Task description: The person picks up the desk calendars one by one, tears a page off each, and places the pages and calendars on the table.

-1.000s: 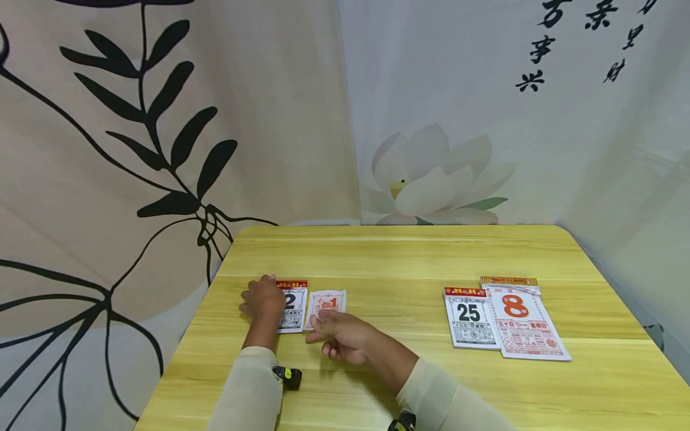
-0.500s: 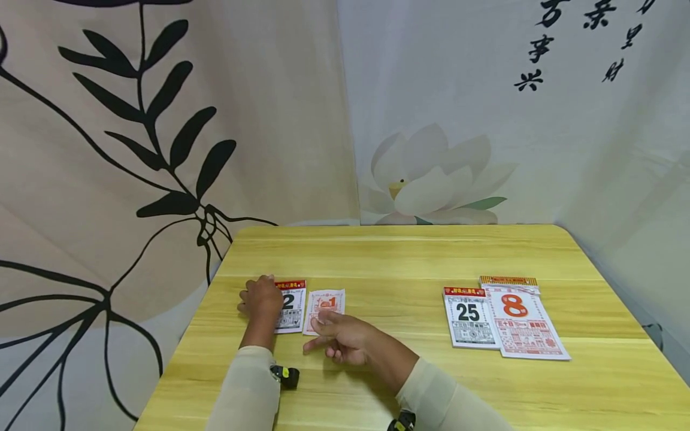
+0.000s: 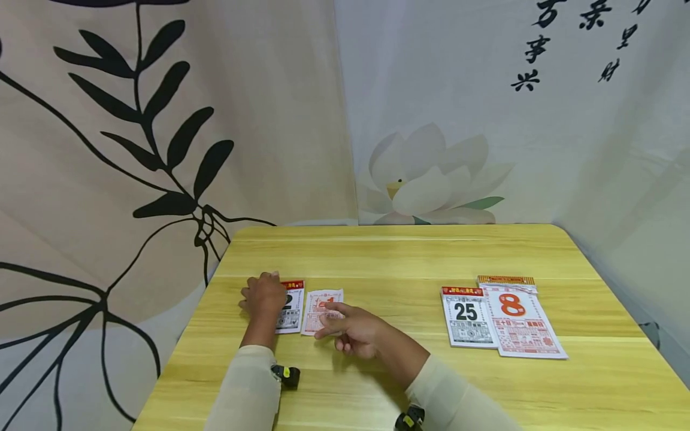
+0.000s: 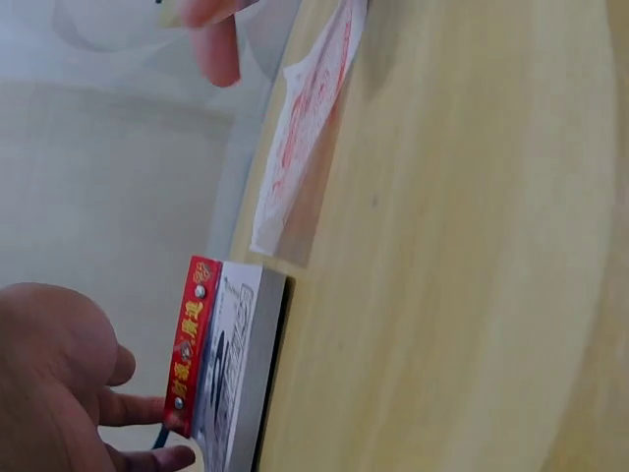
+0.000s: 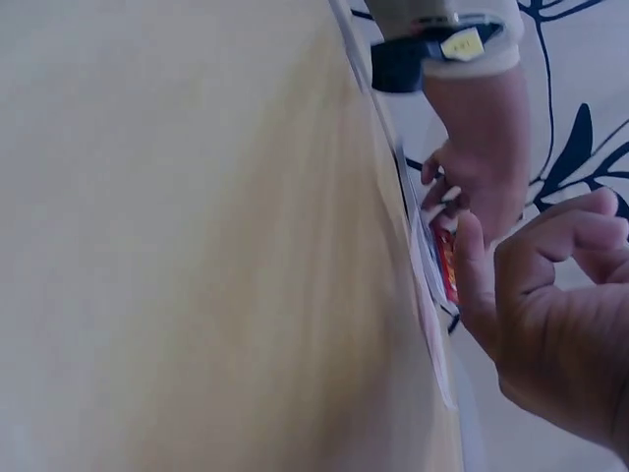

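My left hand (image 3: 264,302) rests at the left edge of a small tear-off calendar (image 3: 293,311) with a red header, covering part of its black number. In the left wrist view the fingertips touch the side of its header (image 4: 187,344). Just right of it lies a loose calendar page (image 3: 317,299) printed in red; the left wrist view shows the thin page (image 4: 310,128) lifted off the wood along one edge. Above the page's lower right corner hovers my right hand (image 3: 358,332), index finger and thumb extended, the other fingers bent, with nothing visible held.
On the right of the wooden table (image 3: 399,257), a small calendar (image 3: 468,320) showing 25 lies against a larger calendar (image 3: 523,323) showing a red 8. Printed curtains (image 3: 291,120) hang behind the table's far edge.
The right hand has shifted slightly right and upward, uncovering a little more of the page's lower part. My left hand now covers slightly more of the small calendar. The calendars look still.
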A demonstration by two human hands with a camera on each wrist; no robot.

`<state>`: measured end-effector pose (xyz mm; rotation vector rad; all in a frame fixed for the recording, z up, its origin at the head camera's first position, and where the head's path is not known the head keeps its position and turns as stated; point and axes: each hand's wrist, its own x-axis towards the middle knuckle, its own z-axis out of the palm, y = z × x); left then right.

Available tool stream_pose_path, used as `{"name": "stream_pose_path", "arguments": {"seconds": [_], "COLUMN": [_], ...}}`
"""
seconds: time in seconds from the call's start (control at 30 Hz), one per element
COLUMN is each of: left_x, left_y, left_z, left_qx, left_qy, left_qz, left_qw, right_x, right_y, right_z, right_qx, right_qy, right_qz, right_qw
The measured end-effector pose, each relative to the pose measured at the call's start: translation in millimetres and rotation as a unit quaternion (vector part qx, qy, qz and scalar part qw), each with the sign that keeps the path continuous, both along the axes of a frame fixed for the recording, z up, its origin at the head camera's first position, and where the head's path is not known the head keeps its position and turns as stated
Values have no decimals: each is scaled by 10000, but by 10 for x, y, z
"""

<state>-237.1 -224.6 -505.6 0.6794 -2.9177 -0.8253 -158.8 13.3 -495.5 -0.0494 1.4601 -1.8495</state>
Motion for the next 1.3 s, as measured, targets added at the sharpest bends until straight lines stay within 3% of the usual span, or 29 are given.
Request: {"name": "stream_pose_path", "arguments": {"seconds": [0.17,0.43,0.8,1.07,1.3], "left_x": [7,27,100,146,163], "left_y": [80,287,782,1189,1522], "left_z": [20,119,146,136,94], "left_qx": [109,-31,-83,-13,-157], "left_qy": [236,299,968,928,806], "left_qz": [-172,-859,-1644,-2101,-2517], "left_qw": [9995,9958,9816,9733,9643], "right_x": [-53,-140,-256,-245,-144], "right_y": [153,402,768,1056,1247], "right_z": [69,118,215,311,469], "right_qx": [129,230,885,1037,829], "right_qy": [117,244,585,900,1043], "right_qz": [-182,-384,-1045,-1327,-1438], "right_qw": [9997,9987,9889,9816,9806]}}
